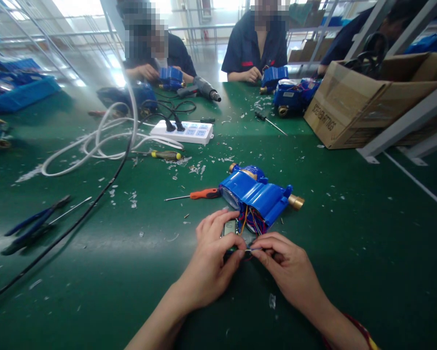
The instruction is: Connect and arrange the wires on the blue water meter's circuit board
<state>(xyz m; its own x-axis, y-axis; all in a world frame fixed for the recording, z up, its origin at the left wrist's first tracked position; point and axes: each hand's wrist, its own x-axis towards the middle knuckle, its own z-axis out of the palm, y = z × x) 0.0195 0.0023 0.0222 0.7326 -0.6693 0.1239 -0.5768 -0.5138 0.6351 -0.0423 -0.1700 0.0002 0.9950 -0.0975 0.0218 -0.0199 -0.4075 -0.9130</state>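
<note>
Nearby, left hand (214,253) curled round a small grey-screened circuit board (230,227), right hand (290,258) pinching a thin wire (255,250), just beyond them a blue plastic brass-ended casing (264,197) on the green surface (349,243), farther off a white oblong power strip (192,132).

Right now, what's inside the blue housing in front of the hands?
Coloured wires, yellow and red among them, show in the near opening of the blue housing. Whatever lies deeper is covered by them and the housing.
</note>
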